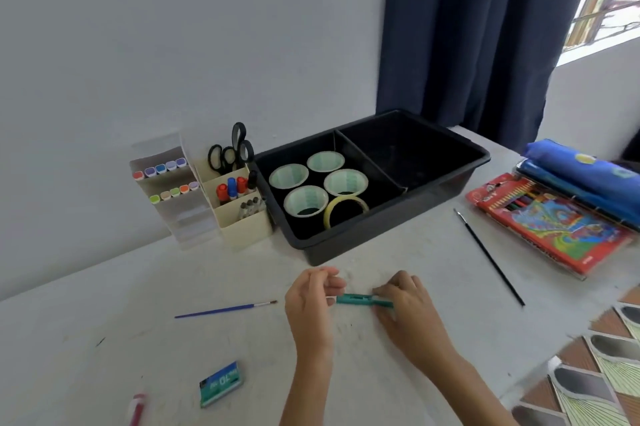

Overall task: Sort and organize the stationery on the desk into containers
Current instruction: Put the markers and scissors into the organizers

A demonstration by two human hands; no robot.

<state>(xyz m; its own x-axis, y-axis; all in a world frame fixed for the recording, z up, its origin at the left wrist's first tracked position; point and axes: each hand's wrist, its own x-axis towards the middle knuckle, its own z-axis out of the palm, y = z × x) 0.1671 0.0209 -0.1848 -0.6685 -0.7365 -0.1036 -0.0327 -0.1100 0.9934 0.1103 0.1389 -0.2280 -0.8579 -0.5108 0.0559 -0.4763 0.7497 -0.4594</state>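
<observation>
While both hands hover low over counter, teal tool sits level between them. Left hand pinches pale end, right hand curls round other end, likely closing or checking it before storing. Black tray behind: tape rolls grouped by kind in left compartment. Blue brush, black brush and staple box lie loose, unsorted.
</observation>
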